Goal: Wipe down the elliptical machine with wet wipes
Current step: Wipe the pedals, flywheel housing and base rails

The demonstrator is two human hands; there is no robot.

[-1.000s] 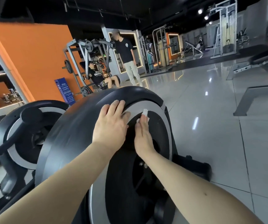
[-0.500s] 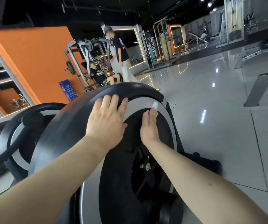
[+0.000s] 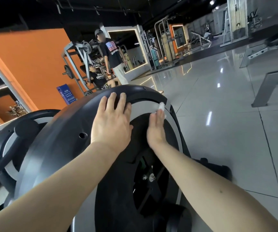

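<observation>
From the head camera, both bare forearms reach forward over the elliptical machine [image 3: 63, 144]. The left hand [image 3: 112, 121] lies flat on top of its black wheel cover [image 3: 78, 121], fingers straight and slightly spread, holding nothing. The right hand [image 3: 156, 129] is turned edge-on, fingers straight, pressing a white wipe [image 3: 161, 107] against the cover's grey ring [image 3: 145, 107]. The hands are near each other but not touching.
</observation>
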